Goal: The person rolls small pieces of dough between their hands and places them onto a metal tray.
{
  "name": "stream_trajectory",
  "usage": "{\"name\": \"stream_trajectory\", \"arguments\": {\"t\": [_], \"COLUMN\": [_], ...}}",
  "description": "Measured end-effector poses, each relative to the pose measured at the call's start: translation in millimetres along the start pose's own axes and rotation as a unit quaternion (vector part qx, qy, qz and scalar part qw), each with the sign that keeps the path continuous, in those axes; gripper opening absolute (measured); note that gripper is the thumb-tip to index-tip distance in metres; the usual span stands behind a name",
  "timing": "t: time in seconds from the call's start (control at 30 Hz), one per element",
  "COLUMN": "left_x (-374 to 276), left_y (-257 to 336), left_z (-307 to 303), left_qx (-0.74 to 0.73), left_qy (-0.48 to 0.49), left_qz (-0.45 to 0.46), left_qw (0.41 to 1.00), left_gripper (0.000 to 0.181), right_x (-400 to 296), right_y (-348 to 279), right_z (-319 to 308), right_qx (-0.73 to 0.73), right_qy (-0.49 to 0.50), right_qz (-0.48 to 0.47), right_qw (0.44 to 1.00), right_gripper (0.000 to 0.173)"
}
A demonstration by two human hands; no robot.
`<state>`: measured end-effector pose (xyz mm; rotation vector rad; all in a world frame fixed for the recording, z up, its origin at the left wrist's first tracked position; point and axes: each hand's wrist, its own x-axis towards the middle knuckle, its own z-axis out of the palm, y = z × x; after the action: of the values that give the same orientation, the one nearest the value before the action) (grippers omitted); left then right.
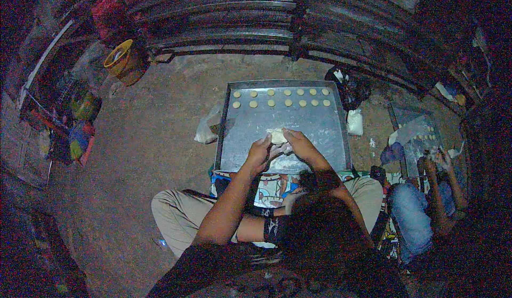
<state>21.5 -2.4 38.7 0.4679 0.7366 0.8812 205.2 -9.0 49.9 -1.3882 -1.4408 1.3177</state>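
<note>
Between both hands, over the near half of a large metal tray [248, 138], is a flattened piece of pale dough [277, 135]. My left hand [261, 150] grips its left edge, thumb uppermost. At the right edge, my right hand [298, 142] pinches the same dough. White flour [286, 164] lies on the tray just below the hands, with fainter smears to the right. Several small round dough pieces [271, 102] stand in two rows along the tray's far side. The lower fingers are partly hidden under the dough.
A clear plastic bag [207, 130] lies left of the tray. A white packet [355, 122] and a black plastic bag [350, 90] are at its right. Farther right, a co-worker's hands [438, 160] work over another tray [408, 154]. A yellow bucket [130, 68] stands far left.
</note>
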Motion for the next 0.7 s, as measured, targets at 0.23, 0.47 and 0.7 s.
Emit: {"name": "stream_trajectory", "arguments": {"t": [0.23, 0.47, 0.7], "left_x": [3.5, 32.6, 8.7], "left_y": [-0.7, -25.9, -4.1], "left_z": [-9.4, -45.5, -6.1], "left_qx": [0.137, 0.193, 0.161], "left_qy": [0.086, 0.169, 0.102], "left_qz": [0.022, 0.196, 0.051], "left_qw": [0.987, 0.946, 0.98], "left_gripper": [0.037, 0.03, 0.032], "right_x": [2.3, -8.1, -18.0], "right_y": [16.2, -24.4, -34.9], "right_z": [3.1, 18.9, 11.5], "right_qx": [-0.19, -0.225, -0.197], "right_qy": [0.126, 0.098, 0.116], "right_qz": [-0.035, -0.064, -0.008], "right_qw": [0.973, 0.967, 0.974], "right_gripper": [0.032, 0.039, 0.045]}}
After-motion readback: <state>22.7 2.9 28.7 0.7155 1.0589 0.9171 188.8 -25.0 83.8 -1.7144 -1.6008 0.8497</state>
